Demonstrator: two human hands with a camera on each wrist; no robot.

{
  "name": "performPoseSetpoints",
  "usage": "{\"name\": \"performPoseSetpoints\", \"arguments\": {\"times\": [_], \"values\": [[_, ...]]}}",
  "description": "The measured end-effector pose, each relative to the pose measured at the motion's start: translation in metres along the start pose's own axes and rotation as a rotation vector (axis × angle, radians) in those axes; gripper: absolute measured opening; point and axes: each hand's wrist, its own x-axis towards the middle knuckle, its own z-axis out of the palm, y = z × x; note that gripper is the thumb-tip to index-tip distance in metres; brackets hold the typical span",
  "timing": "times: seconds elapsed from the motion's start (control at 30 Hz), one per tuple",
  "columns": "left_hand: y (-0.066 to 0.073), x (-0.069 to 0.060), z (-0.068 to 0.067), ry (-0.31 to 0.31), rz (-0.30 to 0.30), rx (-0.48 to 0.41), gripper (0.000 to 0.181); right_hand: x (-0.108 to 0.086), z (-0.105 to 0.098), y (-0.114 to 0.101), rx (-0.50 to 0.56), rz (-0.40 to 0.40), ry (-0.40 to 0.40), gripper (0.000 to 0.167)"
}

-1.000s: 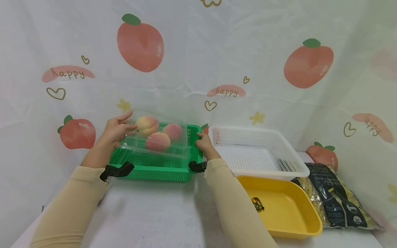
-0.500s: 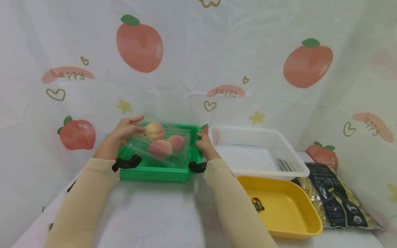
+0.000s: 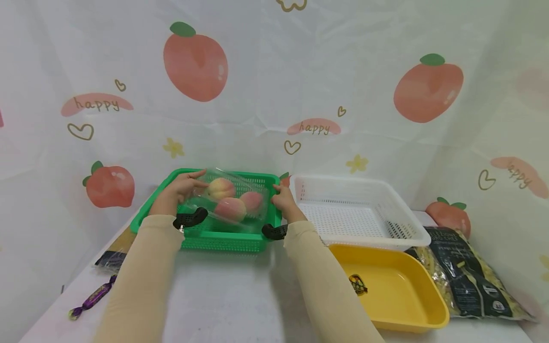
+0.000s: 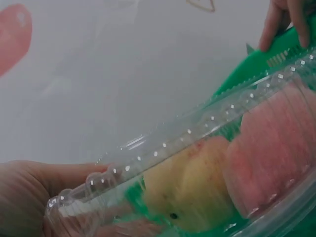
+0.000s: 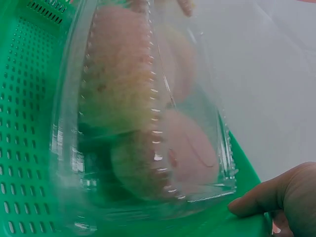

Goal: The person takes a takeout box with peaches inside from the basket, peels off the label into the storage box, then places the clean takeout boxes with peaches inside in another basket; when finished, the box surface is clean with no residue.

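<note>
A clear plastic box [image 4: 190, 132] holding 3 peaches [image 3: 221, 189] is tilted over the green basket [image 3: 231, 236]. My left hand [image 3: 180, 189] holds the box by its left end; in the left wrist view the thumb lies along the outside and other fingers show blurred through the plastic. At the basket's right end, my right hand [image 3: 286, 202] grips the rim, thumb on top and fingers beyond the edge. Whether the box touches the basket floor I cannot tell.
A white basket [image 3: 339, 214] stands right of the green one, with a yellow tray [image 3: 394, 290] in front. A dark printed bag [image 3: 467, 271] lies far right. On the left lie a purple wrapped candy [image 3: 95, 297] and another package [image 3: 112, 257], partly hidden by my sleeve.
My left hand has moved right and down with the plastic box, bringing it lower into the green basket. The candy and left package have come into sight. My right hand stays put.
</note>
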Motion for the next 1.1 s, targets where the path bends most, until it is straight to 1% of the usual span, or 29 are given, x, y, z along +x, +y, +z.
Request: {"name": "performPoseSetpoints", "arguments": {"times": [0.07,0.2,0.23,0.33,0.43,0.5,0.57,0.6,0.73,0.8,0.87,1.0,1.07,1.1], "values": [[-0.008,0.002,0.002,-0.014,-0.019,-0.047,0.063,0.000,0.000,0.001,0.000,0.003,-0.001,0.063],[-0.023,0.002,0.006,-0.012,-0.052,-0.166,0.063,0.000,0.002,0.003,-0.004,-0.001,-0.004,0.062],[-0.026,0.002,0.007,-0.003,-0.055,-0.178,0.062,0.000,0.002,0.003,-0.001,-0.001,-0.006,0.062],[-0.031,0.003,0.010,0.012,-0.042,-0.190,0.063,-0.002,0.001,0.003,-0.005,-0.001,-0.008,0.062],[-0.033,0.005,0.012,0.023,-0.037,-0.193,0.063,-0.003,-0.001,0.001,-0.011,0.000,-0.007,0.063],[-0.032,0.006,0.013,0.012,-0.044,-0.200,0.065,-0.003,-0.002,0.000,-0.011,-0.004,-0.005,0.064],[-0.032,0.007,0.012,-0.023,-0.063,-0.181,0.066,-0.003,-0.003,-0.001,-0.016,-0.009,0.001,0.064],[-0.032,0.007,0.012,-0.047,-0.081,-0.140,0.067,-0.003,-0.003,-0.001,-0.020,-0.010,0.001,0.064],[-0.031,0.004,0.010,-0.168,-0.161,0.077,0.069,-0.003,-0.002,0.001,-0.023,0.001,-0.016,0.063],[-0.030,0.002,0.009,-0.206,-0.197,0.166,0.070,-0.003,-0.002,0.000,-0.032,0.011,-0.030,0.063],[-0.029,0.001,0.008,-0.225,-0.212,0.199,0.072,-0.003,-0.003,-0.002,-0.041,0.022,-0.038,0.062],[-0.025,0.003,0.007,-0.234,-0.217,0.256,0.073,-0.002,-0.009,-0.011,-0.065,0.030,-0.061,0.059],[-0.022,0.003,0.005,-0.238,-0.222,0.307,0.074,-0.002,-0.012,-0.018,-0.078,0.028,-0.084,0.060],[-0.020,0.002,0.005,-0.236,-0.223,0.349,0.074,-0.002,-0.014,-0.021,-0.088,0.024,-0.095,0.061]]}}
